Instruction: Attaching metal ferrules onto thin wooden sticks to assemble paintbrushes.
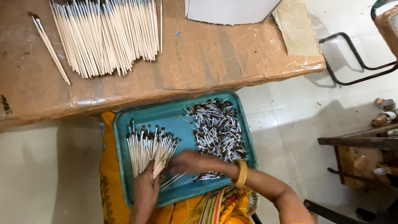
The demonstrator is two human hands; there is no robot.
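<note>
Left hand is clamped round a fanned bunch of paintbrushes in the teal tray on the lap. Right hand, blurred, fingers spread, reaches across beside the loose brush heads. More brushes lie on the counter.

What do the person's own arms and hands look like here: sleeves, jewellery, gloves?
Both forearms are bare with no sleeves showing. The right hand has a golden-yellow bangle at the wrist. The left hand is ungloved, with no jewellery visible.
</note>
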